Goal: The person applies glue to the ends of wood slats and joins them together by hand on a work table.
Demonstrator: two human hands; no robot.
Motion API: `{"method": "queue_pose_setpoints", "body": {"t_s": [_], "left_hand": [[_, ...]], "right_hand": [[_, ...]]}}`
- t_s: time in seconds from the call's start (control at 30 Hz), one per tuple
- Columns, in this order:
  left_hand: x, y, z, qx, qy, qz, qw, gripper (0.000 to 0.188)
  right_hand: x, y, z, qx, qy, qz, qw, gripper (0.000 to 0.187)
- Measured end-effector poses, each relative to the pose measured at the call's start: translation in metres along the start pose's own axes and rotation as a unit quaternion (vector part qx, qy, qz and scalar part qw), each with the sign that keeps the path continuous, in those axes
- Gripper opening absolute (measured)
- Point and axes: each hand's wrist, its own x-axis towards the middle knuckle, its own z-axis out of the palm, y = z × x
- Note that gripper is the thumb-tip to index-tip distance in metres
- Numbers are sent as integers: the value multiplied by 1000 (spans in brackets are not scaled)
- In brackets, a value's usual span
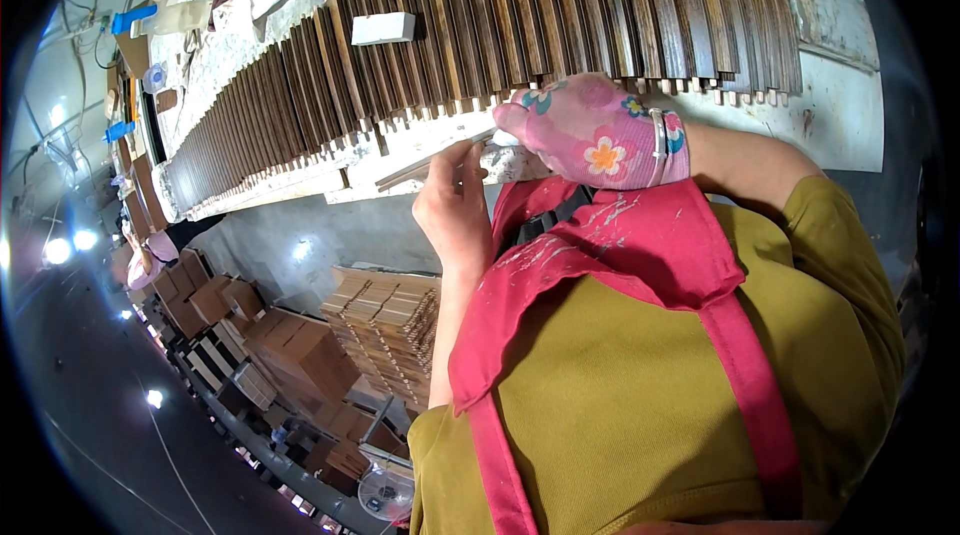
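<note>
The strip [408, 173] lies at the left hand's fingertips, one end between thumb and fingers, the rest slanting out to their left along the near edge of the table [842, 130]. The left hand [453, 205] is bare, its thumb and fingers closed in a pinch on the strip. Just right of those fingertips is the right hand [600, 132], in a pink flowered glove, its fingers curled in around a small white wad [506, 138] — the fingertips themselves are hidden, so how tightly they close I cannot tell.

Beyond both hands' fingers, a long row of brown slats [500, 10] spreads across the table, side by side, pale pegs at their near ends. A white block [384, 29] rests on the slats, ahead and left of the left fingers. Behind the fingers, toward the body, hangs a red apron [600, 260].

Farther out, left of and behind the fingers, is the grey floor [290, 240] — with a wood stack [385, 320], cartons [300, 353] and a fan [385, 492]. A co-worker [150, 260] in pink is well apart, at far left.
</note>
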Motion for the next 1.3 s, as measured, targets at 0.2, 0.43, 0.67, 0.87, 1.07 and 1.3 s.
{"method": "queue_pose_setpoints", "body": {"t_s": [0.2,0.43,0.67,0.87,1.07,1.3], "left_hand": [[0,1,0,10,1,6,1000,12],[-2,3,0,36,6,17,999,10],[2,-1,11,18,37,87,995,6],[5,4,13,12,46,112,993,9],[1,0,13,-42,42,27,998,9],[1,-1,15,22,59,85,994,10]], "right_hand": [[2,19,6,2,70,-109,992,56],[-2,26,2,-57,62,-151,985,64],[4,37,10,-89,90,-213,969,40],[11,39,9,-206,144,-273,929,44],[11,38,9,-336,127,-303,883,21],[14,46,12,-373,184,-354,838,28]]}}
